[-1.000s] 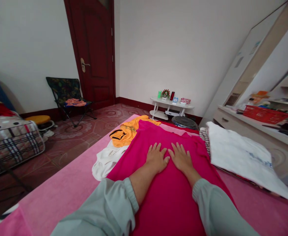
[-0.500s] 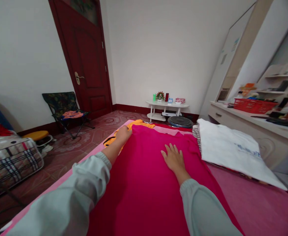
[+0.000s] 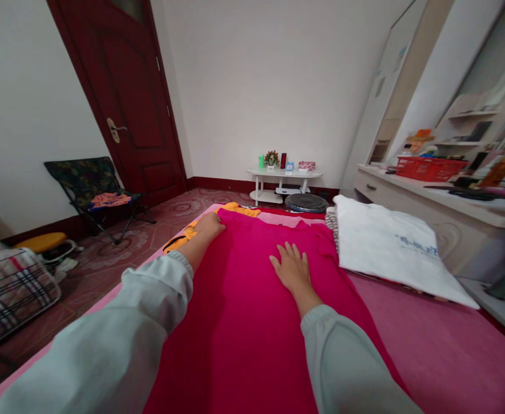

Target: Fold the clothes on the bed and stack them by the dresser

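Note:
A magenta garment (image 3: pixel 243 299) lies spread flat on a pink bed (image 3: pixel 442 351). My right hand (image 3: pixel 293 267) rests flat on the cloth near its middle, fingers stretched out. My left hand (image 3: pixel 210 223) reaches to the garment's far left corner, fingers curled over the edge of the cloth. Under that corner an orange garment (image 3: pixel 192 231) with black marks peeks out. A folded white garment (image 3: pixel 390 244) lies to the right of the magenta one, over a striped cloth.
A dark red door (image 3: pixel 123 109) stands at the back left, a folding chair (image 3: pixel 92 187) beside it. A small white table (image 3: pixel 283 178) with small items sits against the far wall. A dresser (image 3: pixel 433 198) with a red basket runs along the right.
My left hand went from lying flat beside the right hand to the garment's far left corner and closed on the edge. The right hand stayed flat. The view shifted left.

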Motion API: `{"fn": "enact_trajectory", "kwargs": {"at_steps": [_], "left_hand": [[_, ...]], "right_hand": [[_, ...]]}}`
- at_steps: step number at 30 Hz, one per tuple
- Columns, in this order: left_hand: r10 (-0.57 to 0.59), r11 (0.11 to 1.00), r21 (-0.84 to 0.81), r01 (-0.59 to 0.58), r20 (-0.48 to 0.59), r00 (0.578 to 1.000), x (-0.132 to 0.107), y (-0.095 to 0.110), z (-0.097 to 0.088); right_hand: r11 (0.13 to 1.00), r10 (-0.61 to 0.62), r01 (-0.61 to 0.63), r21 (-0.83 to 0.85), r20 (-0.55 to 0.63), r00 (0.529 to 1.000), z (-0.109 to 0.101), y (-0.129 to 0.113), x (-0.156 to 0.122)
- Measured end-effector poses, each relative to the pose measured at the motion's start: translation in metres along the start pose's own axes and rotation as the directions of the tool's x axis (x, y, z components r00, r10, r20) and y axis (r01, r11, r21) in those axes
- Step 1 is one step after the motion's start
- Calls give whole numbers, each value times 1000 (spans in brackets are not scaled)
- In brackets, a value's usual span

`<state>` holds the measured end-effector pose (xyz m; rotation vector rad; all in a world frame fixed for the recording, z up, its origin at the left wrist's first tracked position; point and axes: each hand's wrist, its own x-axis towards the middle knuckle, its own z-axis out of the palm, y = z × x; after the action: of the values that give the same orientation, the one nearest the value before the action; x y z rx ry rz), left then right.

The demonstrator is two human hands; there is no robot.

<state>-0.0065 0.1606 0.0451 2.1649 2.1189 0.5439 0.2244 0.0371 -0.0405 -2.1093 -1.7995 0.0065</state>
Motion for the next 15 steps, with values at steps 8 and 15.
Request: {"fn": "enact_trajectory", "kwargs": {"at_steps": [8, 15], "left_hand": [[508, 861, 11, -508, -18, 861, -51, 62, 6], [763, 645, -195, -739, 115, 636, -129, 36, 13]], "right_hand": [[997, -13, 15, 73, -29, 999, 0, 5, 1], [970, 24, 20, 240, -180, 983, 3, 17, 7]]}}
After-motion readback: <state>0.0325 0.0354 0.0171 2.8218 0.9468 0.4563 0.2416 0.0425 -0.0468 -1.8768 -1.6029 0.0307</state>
